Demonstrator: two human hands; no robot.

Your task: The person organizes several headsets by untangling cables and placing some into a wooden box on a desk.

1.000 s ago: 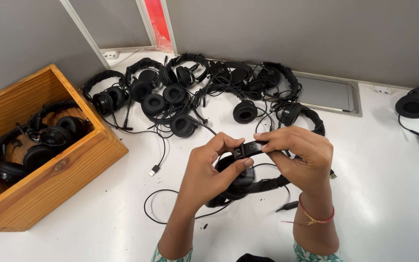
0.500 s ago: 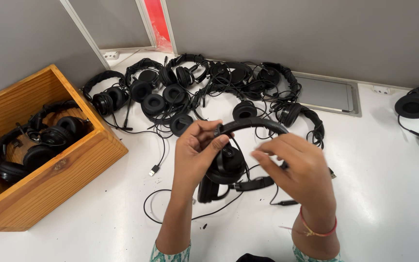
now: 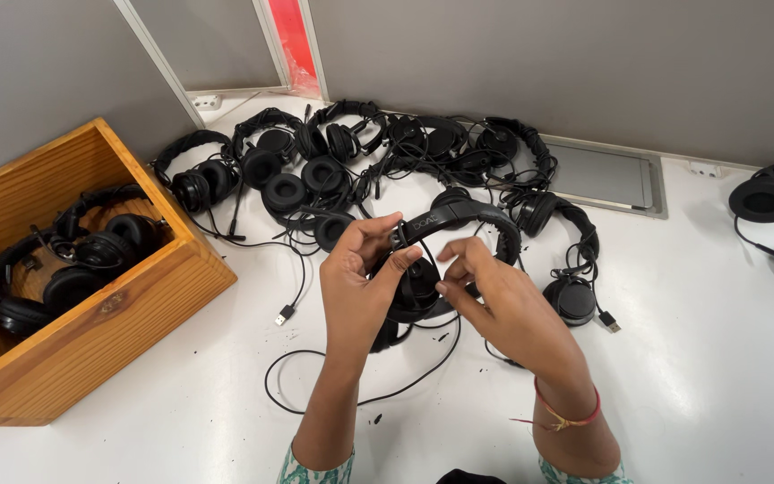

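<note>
Two bare hands meet over the middle of the white tabletop (image 3: 700,358). The left hand (image 3: 360,287) is closed around one end of the arched band of a black over-ear headset (image 3: 445,220), thumb and fingers pinching it just above the ear cup. The right hand (image 3: 503,309) has its fingertips curled at that cup, touching it; how firmly it grips cannot be told. The headset's thin black cable (image 3: 315,394) loops on the table toward six o'clock.

At twelve o'clock a tangled heap of black headsets (image 3: 333,170) crowds the grey partition wall (image 3: 539,63). At nine o'clock an open wooden box (image 3: 127,305) holds more headsets, its near corner close to the left forearm. At three o'clock lies a separate black headset (image 3: 768,197) by the table edge. Bare table lies between four and five o'clock.
</note>
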